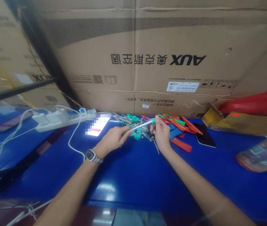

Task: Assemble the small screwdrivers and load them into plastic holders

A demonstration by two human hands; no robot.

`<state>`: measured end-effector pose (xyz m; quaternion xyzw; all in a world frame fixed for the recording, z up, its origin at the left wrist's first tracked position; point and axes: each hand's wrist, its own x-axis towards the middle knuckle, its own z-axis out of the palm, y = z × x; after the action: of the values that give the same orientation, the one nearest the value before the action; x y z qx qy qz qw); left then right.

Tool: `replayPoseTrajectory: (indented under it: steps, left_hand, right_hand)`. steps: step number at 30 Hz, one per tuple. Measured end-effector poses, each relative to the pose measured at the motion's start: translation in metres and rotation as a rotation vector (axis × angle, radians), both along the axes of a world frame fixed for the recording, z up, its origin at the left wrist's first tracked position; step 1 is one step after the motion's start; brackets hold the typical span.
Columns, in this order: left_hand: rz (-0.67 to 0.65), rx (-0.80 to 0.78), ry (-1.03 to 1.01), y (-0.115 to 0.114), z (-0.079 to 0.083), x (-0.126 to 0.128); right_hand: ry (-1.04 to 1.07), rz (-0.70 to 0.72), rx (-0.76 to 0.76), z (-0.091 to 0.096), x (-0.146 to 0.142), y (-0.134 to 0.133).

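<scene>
A slim silver pen-like rod with a green end (143, 125) is held slantwise between my two hands. My left hand (114, 138), with a watch on its wrist, is closed on the lower silver end. At the green end, my right hand (162, 134) pinches with thumb and fingers. Behind and beneath the rod lies a heap of thin metal pieces and green plastic parts (137, 136). Flat red plastic pieces (182, 144) and a blue piece (175, 132) are piled right of my right hand. One thin metal shaft (156, 147) points out of the heap toward me.
Left of the heap are a lit phone (101, 124) and a power strip (50, 123) with white cables. To the right are a dark phone (205, 135), a yellow-brown box (248, 122) and a blurred bottle-like package (261, 152). A large carton (133, 78) stands behind the blue tabletop (133, 175).
</scene>
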<state>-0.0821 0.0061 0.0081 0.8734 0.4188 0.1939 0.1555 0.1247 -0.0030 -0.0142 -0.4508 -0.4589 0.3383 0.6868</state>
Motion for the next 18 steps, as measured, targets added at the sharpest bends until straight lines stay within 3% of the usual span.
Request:
replayPoseTrajectory:
  steps: [5, 8, 11, 18]
  left_hand:
    - [-0.016, 0.011, 0.037, -0.003, 0.0, 0.002]
    - [-0.037, 0.031, 0.092, -0.004, 0.0, 0.003]
    - [-0.046, 0.105, 0.157, -0.004, -0.001, 0.004]
    - [-0.008, 0.173, 0.199, -0.006, -0.002, 0.007]
  right_hand:
    - [-0.127, 0.011, 0.016, -0.002, 0.011, 0.005]
    - [-0.351, 0.162, -0.119, 0.0, 0.033, 0.012]
    - [-0.512, 0.187, -0.248, 0.0, 0.046, 0.015]
    - [-0.26, 0.119, -0.22, -0.013, 0.027, 0.017]
